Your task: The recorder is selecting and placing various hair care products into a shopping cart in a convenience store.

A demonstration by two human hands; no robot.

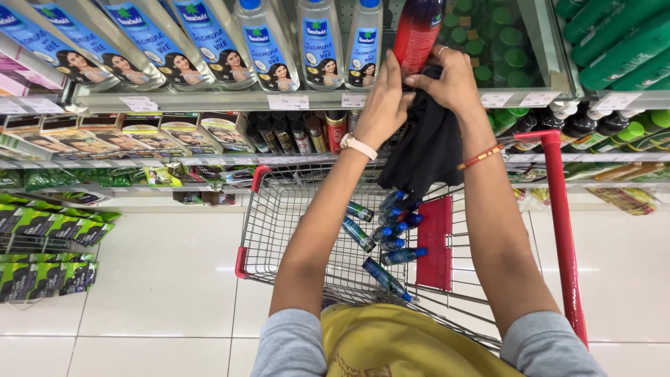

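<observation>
I judged the wiping step was in hand: my left hand (382, 105) and right hand (452, 82), fingers closed, pressed a black soft cloth (427, 150) around the tall red plastic bottle (417, 31) (held before the shelf), needing steady grip.

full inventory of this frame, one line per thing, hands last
red bottle: one, red with dark top, held up at the top shelf
black cloth: one, black, hanging from the hands against the bottle
blue bottles: about ten, blue, lying in the cart
shopping cart: one, wire with red trim, below the shelves
clear bottles: a row, clear with blue labels, top shelf
green bottles: many, green, upper right shelf
left hand: one, pale watch at wrist, on the cloth
right hand: one, ring, red wrist band, gripping cloth and bottle
</observation>
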